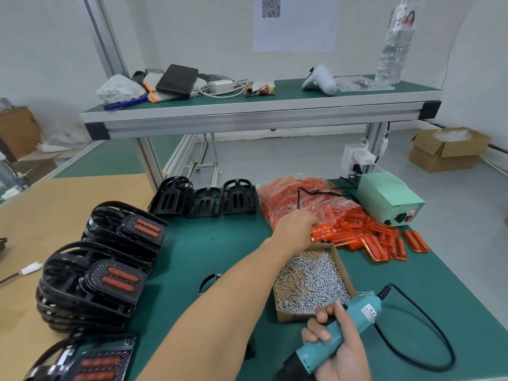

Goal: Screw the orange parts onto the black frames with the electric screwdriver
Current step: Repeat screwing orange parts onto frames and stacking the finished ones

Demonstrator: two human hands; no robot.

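My left hand (295, 228) reaches across the green mat to the pile of loose orange parts (379, 240), beside their plastic bag (299, 198). Its fingertips touch the pile's near edge, but the back of the hand hides them. My right hand (339, 347) grips the teal electric screwdriver (357, 320) at the lower right, bit end pointing down left. Three empty black frames (204, 199) stand in a row at the back. Stacks of frames fitted with orange parts (123, 229) (90, 284) sit on the left, and one more (96, 361) lies at the bottom left.
An open cardboard box of screws (310, 279) sits between my hands. A green power unit (390, 199) stands at the back right, and the screwdriver's black cable (428, 339) loops across the mat. A raised shelf (247, 114) with clutter spans the back. Brown cardboard (41, 215) covers the left.
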